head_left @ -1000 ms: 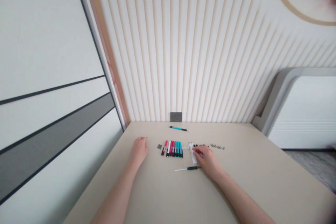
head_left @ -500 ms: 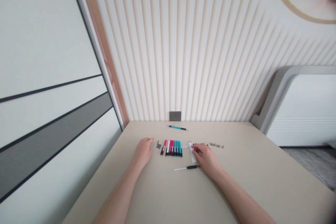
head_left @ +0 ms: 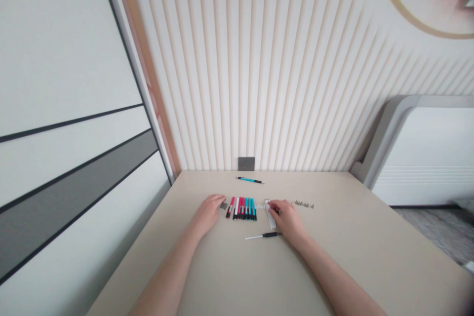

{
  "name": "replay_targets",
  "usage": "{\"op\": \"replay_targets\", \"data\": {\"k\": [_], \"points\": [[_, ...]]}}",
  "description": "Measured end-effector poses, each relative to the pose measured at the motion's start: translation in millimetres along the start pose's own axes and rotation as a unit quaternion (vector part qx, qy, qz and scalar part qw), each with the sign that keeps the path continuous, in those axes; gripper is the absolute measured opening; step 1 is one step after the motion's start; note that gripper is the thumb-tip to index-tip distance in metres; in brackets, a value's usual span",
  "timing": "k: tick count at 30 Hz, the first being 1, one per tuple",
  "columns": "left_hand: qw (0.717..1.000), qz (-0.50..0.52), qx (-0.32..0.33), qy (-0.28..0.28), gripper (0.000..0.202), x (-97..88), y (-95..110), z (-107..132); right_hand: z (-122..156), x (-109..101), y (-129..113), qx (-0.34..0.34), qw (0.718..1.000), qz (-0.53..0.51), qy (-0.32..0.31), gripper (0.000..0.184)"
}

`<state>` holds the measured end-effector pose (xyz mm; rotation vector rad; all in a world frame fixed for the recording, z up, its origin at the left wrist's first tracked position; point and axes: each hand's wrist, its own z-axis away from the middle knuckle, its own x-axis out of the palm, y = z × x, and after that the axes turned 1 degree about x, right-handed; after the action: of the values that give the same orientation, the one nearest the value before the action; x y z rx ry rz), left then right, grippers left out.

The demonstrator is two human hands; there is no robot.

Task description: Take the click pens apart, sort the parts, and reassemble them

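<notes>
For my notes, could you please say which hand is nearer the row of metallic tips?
The right hand: just left of the tips; the left hand is much farther left.

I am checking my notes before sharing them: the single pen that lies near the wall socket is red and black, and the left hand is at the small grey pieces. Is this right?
Not quite: the single pen near the wall socket is blue and black, as the head view shows. The left hand is at the small grey pieces.

Grey pieces (head_left: pixel 223 205) lie clustered — well rightward, a white strip (head_left: pixel 271 220), seemingly grooved, lies aslant.
</notes>
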<state>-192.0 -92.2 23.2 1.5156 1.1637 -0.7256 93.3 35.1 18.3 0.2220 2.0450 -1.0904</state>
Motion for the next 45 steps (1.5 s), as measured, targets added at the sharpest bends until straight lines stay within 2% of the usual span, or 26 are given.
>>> {"op": "replay_targets", "data": {"k": [13, 21, 31, 35, 40, 45], "points": [[0.998, -0.061, -0.025, -0.005, 0.045, -17.2, 9.3, 8.8, -9.6, 6.0, -6.2, -0.005, 0.999, 0.04, -0.027, 0.017], [0.994, -0.101, -0.026, -0.009, 0.055, -19.6, 15.2, 13.1, -7.1, 5.4, -10.4, -0.013, 0.998, 0.05, -0.027, 0.024], [0.993, -0.114, -0.031, -0.026, 0.032, -20.4, 16.0, 9.9, -7.9, 2.1, -13.0, -0.001, 0.997, 0.071, -0.031, 0.024], [0.992, -0.12, -0.03, -0.032, 0.031, -22.2, 17.9, 9.1, -7.9, -0.9, -13.4, 0.002, 0.997, 0.069, -0.029, 0.022], [0.991, -0.124, -0.029, -0.034, 0.031, -22.0, 16.1, 8.9, 3.5, -12.5, -12.1, -0.046, 0.997, 0.053, -0.032, 0.02], [0.99, -0.133, -0.029, -0.027, 0.03, -21.5, 15.4, 9.4, 22.1, -27.8, -22.5, -0.15, 0.979, 0.026, -0.137, 0.016]]}}
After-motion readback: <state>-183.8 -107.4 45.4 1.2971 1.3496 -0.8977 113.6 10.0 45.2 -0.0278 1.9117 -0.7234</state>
